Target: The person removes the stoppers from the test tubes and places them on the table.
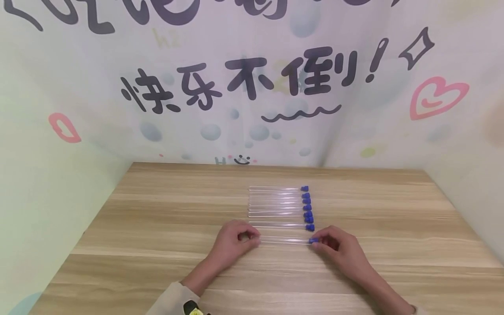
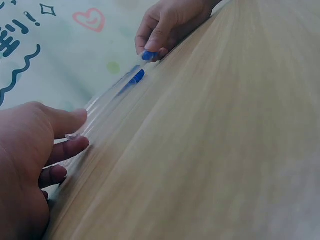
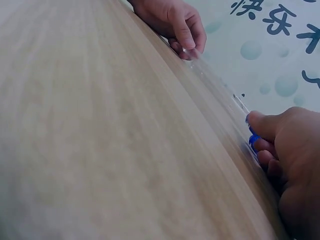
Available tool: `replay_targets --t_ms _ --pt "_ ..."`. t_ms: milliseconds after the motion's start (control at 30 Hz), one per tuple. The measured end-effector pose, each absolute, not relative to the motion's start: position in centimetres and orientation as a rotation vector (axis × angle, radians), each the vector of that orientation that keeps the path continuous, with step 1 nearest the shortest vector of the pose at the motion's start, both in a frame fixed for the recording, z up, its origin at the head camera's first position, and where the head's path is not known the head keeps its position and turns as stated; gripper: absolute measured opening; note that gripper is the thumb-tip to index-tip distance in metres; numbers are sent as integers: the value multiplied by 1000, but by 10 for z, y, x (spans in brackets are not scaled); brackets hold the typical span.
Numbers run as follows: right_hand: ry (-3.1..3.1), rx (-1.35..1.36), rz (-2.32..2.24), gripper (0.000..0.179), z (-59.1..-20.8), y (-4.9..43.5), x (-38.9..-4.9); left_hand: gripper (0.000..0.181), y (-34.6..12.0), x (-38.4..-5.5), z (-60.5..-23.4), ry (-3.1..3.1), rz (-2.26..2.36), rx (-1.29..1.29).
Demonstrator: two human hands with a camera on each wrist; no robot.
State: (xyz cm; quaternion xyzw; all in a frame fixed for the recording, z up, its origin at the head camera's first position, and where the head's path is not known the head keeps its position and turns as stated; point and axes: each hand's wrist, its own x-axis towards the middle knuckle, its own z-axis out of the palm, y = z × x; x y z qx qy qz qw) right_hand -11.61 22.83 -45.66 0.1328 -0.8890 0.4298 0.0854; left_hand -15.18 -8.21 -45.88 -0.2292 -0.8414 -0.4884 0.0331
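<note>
A clear test tube [image 1: 284, 240] with a blue stopper [image 1: 313, 240] lies crosswise between the two hands. My left hand [image 1: 233, 239] pinches its rounded left end between thumb and index finger, as the left wrist view also shows. At the other end, my right hand [image 1: 343, 248] pinches the blue stopper with thumb and fingertips, which partly hide it. Just beyond this tube lies another stoppered test tube [image 1: 277, 225], roughly parallel to it.
Farther back on the wooden table [image 1: 157, 210], several more clear tubes [image 1: 274, 201] lie side by side, their blue stoppers [image 1: 306, 201] all to the right. A printed cloth backdrop [image 1: 189, 140] rises behind the table's far edge.
</note>
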Motion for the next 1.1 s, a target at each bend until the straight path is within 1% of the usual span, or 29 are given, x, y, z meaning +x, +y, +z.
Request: replay_targets --t_ms 233,667,900,1100 --pt "-2617 380 1397 16 -455 226 -115 9 -82 -151 -459 -2536 -1538 -768" --pt "-2619 378 1397 17 -457 230 -115 10 -82 -151 -460 -2525 -1603 -820" --pt "-2574 364 1413 16 -455 229 -115 9 -82 -149 -456 -2557 -1721 -835" --pt "-2575 350 1347 20 -457 227 -116 8 -83 -146 -454 -2547 -1777 -946"
